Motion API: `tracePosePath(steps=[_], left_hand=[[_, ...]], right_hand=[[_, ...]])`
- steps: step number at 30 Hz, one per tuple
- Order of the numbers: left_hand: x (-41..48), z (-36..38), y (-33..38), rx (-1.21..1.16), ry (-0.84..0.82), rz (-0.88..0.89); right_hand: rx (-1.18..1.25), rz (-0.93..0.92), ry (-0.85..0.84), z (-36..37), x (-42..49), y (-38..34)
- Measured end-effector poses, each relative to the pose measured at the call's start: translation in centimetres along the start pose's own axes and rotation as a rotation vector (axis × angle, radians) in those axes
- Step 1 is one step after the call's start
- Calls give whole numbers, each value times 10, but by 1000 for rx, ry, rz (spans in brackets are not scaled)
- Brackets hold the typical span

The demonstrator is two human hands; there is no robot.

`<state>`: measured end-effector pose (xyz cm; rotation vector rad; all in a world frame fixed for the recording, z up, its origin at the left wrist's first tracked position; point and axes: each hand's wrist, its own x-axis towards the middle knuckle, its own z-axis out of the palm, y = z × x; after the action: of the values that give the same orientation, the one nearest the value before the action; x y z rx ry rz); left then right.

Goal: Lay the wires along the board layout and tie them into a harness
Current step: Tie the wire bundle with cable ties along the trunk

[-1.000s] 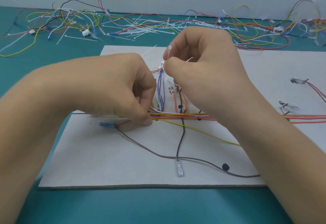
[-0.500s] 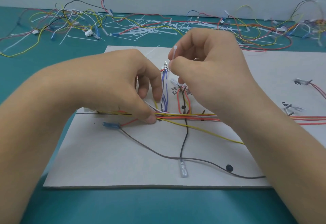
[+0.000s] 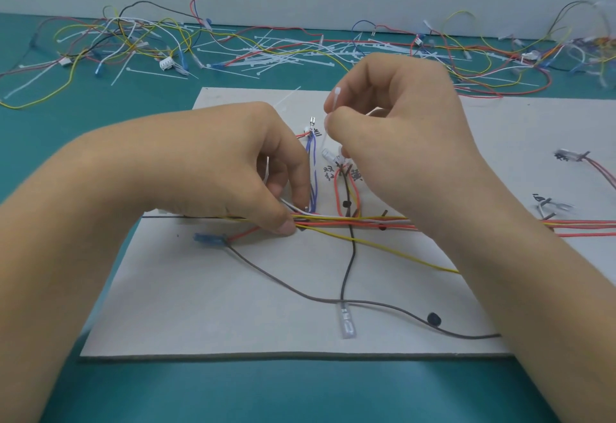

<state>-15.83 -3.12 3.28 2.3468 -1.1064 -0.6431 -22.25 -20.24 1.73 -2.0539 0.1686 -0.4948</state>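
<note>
A grey layout board (image 3: 206, 306) lies on the teal table. Across its middle runs a bundle of red, yellow and white wires (image 3: 350, 221). My left hand (image 3: 213, 169) pinches this bundle against the board with thumb and fingers. Just right of it, purple wires (image 3: 312, 169) rise to a small terminal. My right hand (image 3: 393, 129) hovers above the board and pinches a white cable tie (image 3: 336, 100), whose head sticks up. A black wire (image 3: 348, 262) drops to a clear terminal (image 3: 346, 322), and a brown wire (image 3: 290, 286) curves from a blue terminal (image 3: 208, 240).
Loose coloured wires (image 3: 116, 39) and a heap of white cable ties (image 3: 276, 56) lie along the table's back edge by the wall. More wire ends with terminals (image 3: 566, 156) sit on the board's right side. A black dot (image 3: 433, 318) marks the board near the front.
My left hand's fingers have opened a little and shifted on the bundle. My right hand has lifted slightly with the cable tie. The view has shifted a bit.
</note>
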Motion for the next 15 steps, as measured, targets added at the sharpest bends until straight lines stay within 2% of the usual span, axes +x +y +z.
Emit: tracePosePath(steps=[15], left_hand=[[1, 5, 2, 28, 3, -18]], right_hand=[[34, 6, 31, -1, 1, -1]])
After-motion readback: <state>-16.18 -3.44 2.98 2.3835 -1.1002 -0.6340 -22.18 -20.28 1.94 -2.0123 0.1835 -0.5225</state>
